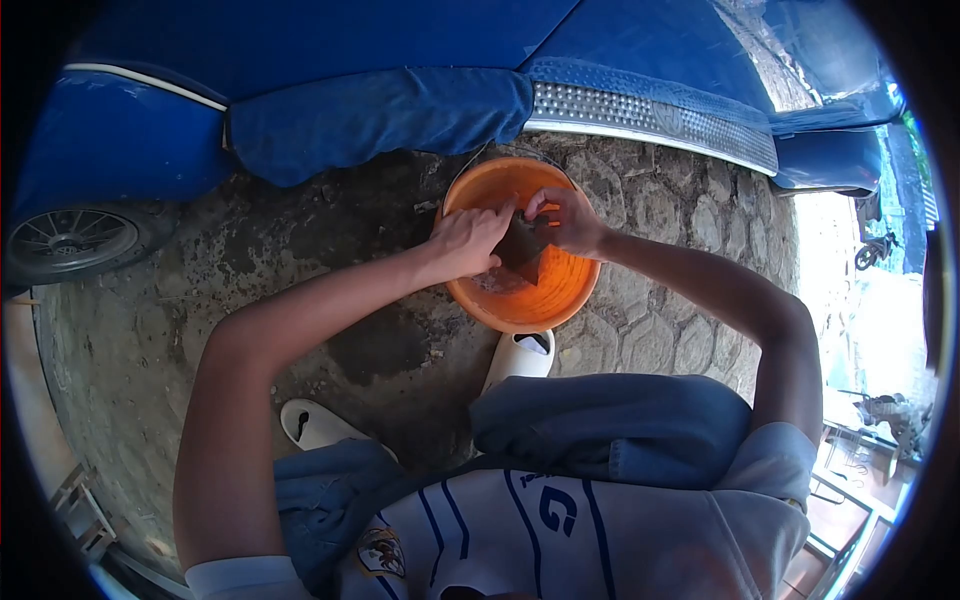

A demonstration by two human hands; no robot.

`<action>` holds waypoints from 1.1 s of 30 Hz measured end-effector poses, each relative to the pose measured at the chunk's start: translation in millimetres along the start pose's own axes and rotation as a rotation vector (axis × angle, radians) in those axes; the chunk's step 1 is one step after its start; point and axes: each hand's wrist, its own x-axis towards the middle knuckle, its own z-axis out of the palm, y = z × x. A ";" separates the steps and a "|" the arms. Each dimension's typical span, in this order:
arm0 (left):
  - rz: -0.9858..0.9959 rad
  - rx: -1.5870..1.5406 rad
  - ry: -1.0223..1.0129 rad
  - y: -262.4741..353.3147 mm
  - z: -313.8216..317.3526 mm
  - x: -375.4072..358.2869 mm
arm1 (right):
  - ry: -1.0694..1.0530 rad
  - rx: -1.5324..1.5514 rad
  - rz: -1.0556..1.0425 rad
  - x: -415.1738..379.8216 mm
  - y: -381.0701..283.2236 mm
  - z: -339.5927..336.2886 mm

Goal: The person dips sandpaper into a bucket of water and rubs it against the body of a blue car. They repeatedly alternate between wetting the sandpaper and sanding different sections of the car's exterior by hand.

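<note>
An orange bucket [530,315] stands on the paving in front of me, its thin wire handle at the far rim. Over its mouth my left hand [470,240] and my right hand [572,222] are close together. Between them is a dark brown, flat piece with a pointed lower corner [522,250]; I cannot make out what it is. My left fingers press along its left edge. The right fingers are bent and pinch its upper right side. Water seems to lie at the bottom of the bucket, partly hidden by the hands.
A blue vehicle [380,35] spans the far side, with a wheel [75,243] at left. A blue cloth [375,120] hangs over its side step, beside a dimpled metal plate [640,115]. My feet in pale clogs [520,358] flank the near paving [390,350], which is partly wet.
</note>
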 end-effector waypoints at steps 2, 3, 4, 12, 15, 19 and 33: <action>-0.015 -0.097 0.119 -1.1 3.0 -0.3 | -0.001 0.006 0.001 -2.1 -6.1 0.0; -0.016 -0.096 0.122 -4.4 7.9 1.3 | -0.004 0.013 0.003 -2.7 -9.9 -0.5; 0.015 -0.122 0.180 -7.8 12.9 2.9 | -0.005 0.012 0.002 -2.8 -13.8 -1.3; 0.072 -0.283 0.290 -13.2 20.1 5.6 | -0.048 0.020 0.006 -2.9 -28.4 -14.5; 0.113 -0.362 0.309 -14.8 21.1 8.7 | -0.025 -0.149 -0.006 -1.7 -32.3 -29.9; 0.146 -0.483 0.418 -12.6 22.6 11.4 | -0.045 -0.309 -0.086 0.5 -39.1 -40.4; 0.079 -0.416 0.624 -7.8 7.4 3.1 | -0.448 -0.333 0.279 6.3 -68.6 -76.1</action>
